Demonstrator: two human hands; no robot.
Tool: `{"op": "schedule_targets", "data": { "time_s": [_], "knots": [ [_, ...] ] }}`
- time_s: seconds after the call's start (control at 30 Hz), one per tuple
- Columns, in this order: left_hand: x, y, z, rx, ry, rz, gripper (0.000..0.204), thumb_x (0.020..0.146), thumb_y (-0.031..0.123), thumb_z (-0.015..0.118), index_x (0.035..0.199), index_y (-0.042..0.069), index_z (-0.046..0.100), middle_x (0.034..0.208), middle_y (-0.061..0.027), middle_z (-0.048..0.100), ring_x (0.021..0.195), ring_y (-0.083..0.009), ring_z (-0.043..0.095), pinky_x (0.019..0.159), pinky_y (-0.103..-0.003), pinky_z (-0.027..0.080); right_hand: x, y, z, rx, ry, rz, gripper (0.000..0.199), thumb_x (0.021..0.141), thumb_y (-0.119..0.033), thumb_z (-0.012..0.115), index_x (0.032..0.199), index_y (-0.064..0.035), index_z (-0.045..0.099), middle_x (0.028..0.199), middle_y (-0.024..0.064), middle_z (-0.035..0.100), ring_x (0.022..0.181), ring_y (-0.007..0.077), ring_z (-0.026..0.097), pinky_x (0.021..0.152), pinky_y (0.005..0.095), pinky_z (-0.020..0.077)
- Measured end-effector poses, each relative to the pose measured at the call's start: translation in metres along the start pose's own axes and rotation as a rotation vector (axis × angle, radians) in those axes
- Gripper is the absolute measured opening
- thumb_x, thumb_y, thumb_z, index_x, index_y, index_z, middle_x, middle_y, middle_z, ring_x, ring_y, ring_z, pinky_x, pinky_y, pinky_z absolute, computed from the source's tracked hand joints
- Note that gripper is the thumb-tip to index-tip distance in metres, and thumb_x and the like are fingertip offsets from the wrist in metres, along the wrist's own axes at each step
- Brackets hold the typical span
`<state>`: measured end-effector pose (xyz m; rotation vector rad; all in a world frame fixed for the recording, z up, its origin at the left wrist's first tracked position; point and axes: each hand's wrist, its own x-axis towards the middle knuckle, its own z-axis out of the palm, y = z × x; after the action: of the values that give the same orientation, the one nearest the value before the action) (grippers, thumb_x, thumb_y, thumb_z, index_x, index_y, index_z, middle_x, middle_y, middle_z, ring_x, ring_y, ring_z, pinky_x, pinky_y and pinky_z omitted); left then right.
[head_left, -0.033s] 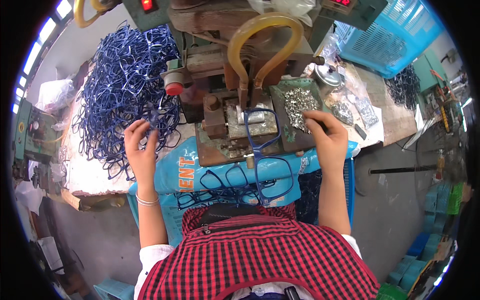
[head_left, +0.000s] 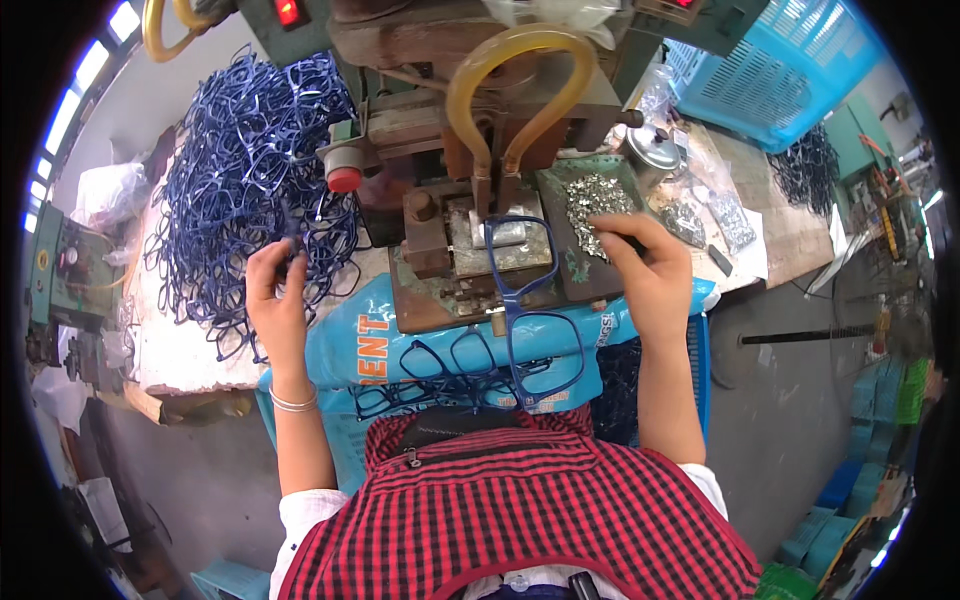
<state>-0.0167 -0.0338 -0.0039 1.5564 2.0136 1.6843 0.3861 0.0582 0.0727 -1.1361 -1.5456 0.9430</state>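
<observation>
Above the near edge of a big pile of blue eyeglass frames, my left hand is closed in a pinch. A dark blue bit of an eyeglass frame shows at its fingertips; the rest blends into the pile. My right hand pinches at the small silver metal pieces in a dark tray; anything between its fingertips is too small to make out. Between my hands, another blue eyeglass frame rests with one rim over the machine's metal block and the other toward me.
The bench machine has a looped yellow hose and a red button. Several blue frames lie on a blue plastic bag before me. A lidded metal pot and a blue basket are at the right.
My right hand has shifted slightly left over the metal pieces. The fingers of my left hand have drawn together, and the dark blue bit at their tips is less blurred.
</observation>
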Motion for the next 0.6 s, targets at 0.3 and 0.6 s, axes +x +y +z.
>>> {"op": "schedule_targets", "data": {
  "time_s": [0.3, 0.6],
  "knots": [
    [-0.006, 0.040, 0.034, -0.615, -0.045, -0.556, 0.022, 0.107, 0.016, 0.056, 0.121, 0.002, 0.066, 0.082, -0.0025, 0.066, 0.060, -0.0064, 0.054, 0.051, -0.018, 0.040, 0.044, -0.031, 0.061, 0.299, -0.172, 0.018, 0.055, 0.078, -0.004, 0.079, 0.129, 0.0033, 0.059, 0.091, 0.0048, 0.069, 0.089, 0.0129, 0.066, 0.084, 0.0284, 0.0514],
    [0.052, 0.180, 0.040, -0.535, 0.027, 0.439, 0.024, 0.108, 0.014, 0.053, 0.122, -0.005, 0.057, 0.099, -0.0139, 0.068, 0.079, -0.0135, 0.063, 0.063, -0.024, 0.055, 0.033, -0.044, 0.078, 0.557, -0.190, 0.090, 0.066, 0.079, 0.013, 0.075, 0.139, 0.0064, 0.047, 0.097, 0.0059, 0.067, 0.090, 0.0103, 0.063, 0.082, 0.0236, 0.0527]
  ]
}}
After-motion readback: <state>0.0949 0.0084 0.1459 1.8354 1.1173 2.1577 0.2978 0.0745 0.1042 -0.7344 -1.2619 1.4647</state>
